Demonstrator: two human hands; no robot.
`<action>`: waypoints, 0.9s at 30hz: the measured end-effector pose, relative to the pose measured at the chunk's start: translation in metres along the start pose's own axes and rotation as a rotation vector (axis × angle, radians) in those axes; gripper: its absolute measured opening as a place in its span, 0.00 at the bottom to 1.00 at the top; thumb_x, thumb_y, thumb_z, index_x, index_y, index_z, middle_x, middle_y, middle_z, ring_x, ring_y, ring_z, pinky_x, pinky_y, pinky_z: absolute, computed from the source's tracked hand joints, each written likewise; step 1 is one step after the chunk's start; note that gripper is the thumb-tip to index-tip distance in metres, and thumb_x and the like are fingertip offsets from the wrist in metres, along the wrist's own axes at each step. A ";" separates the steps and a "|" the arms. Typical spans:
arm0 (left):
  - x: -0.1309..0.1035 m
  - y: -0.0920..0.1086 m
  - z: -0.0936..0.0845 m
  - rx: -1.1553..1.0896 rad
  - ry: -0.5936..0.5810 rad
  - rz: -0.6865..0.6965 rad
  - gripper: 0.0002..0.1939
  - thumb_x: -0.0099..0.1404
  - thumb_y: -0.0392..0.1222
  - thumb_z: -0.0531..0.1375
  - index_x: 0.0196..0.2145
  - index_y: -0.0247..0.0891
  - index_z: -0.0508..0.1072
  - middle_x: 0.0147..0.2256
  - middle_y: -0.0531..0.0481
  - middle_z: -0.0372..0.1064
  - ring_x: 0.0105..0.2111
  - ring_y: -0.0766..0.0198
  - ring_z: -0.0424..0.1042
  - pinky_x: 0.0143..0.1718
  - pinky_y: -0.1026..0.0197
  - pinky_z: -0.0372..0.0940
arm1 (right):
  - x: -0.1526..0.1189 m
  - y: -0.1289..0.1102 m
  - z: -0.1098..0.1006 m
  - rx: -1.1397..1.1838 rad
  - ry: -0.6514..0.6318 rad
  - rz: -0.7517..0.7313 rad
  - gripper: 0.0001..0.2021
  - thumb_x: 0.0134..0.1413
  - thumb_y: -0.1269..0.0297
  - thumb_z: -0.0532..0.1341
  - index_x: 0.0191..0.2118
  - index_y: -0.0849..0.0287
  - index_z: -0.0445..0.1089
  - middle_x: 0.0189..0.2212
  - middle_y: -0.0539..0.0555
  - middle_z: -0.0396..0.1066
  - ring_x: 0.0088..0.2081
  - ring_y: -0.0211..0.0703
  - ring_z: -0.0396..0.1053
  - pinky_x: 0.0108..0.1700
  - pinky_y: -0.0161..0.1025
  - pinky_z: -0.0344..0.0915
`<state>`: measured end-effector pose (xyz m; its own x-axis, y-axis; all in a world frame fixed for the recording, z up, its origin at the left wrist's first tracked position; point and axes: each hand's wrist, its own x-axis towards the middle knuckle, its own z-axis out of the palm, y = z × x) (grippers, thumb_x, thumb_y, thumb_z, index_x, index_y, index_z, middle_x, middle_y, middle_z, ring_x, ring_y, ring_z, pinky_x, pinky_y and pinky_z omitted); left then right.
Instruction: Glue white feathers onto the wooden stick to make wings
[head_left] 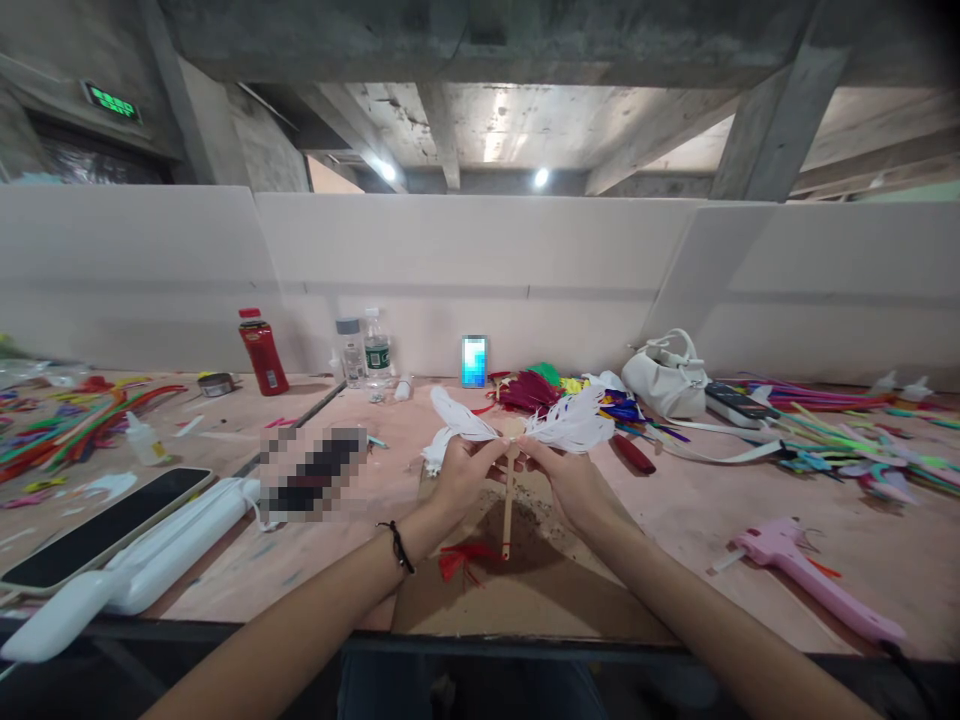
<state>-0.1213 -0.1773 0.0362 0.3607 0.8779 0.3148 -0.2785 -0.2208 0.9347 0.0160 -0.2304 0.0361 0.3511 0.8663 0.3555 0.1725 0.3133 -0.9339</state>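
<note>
In the middle of the head view, both my hands grip a fan-like piece with white feathery strips (571, 422) spreading to either side. Its flat wooden handle (508, 515) points down toward me, with a red tassel (463, 562) by its lower end. My left hand (469, 475) pinches the left part near the handle's top, and a dark cord bracelet circles that wrist. Opposite it, my right hand (566, 480) pinches the right part. The thumbs come close together at the centre. Below lies a cardboard sheet (547, 610); the fingers partly hide the joint.
To the right lie a pink glue gun (817, 575), a white handbag (666, 378) and colourful strips (847, 445). A lit phone (474, 362) stands behind my hands. Leftward are a red bottle (261, 352), a dark-screened phone (112, 525) and a glue bottle (146, 440).
</note>
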 end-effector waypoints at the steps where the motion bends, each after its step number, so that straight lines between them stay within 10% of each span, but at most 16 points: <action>1: -0.001 -0.001 0.000 -0.015 0.007 -0.002 0.11 0.54 0.46 0.67 0.26 0.34 0.78 0.26 0.47 0.77 0.26 0.60 0.75 0.27 0.61 0.70 | -0.002 -0.004 -0.001 -0.011 0.002 0.013 0.14 0.49 0.51 0.64 0.26 0.57 0.73 0.29 0.55 0.76 0.34 0.49 0.69 0.42 0.44 0.64; 27: 0.008 -0.011 -0.006 -0.045 0.011 0.033 0.12 0.55 0.47 0.71 0.27 0.36 0.77 0.27 0.50 0.75 0.27 0.63 0.72 0.31 0.62 0.68 | 0.008 0.013 0.005 0.291 -0.001 0.082 0.17 0.42 0.51 0.72 0.34 0.55 0.72 0.36 0.53 0.76 0.36 0.47 0.69 0.36 0.43 0.67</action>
<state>-0.1205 -0.1657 0.0272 0.3406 0.8753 0.3434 -0.3302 -0.2306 0.9153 0.0167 -0.2174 0.0266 0.3517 0.8938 0.2784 -0.1275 0.3403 -0.9316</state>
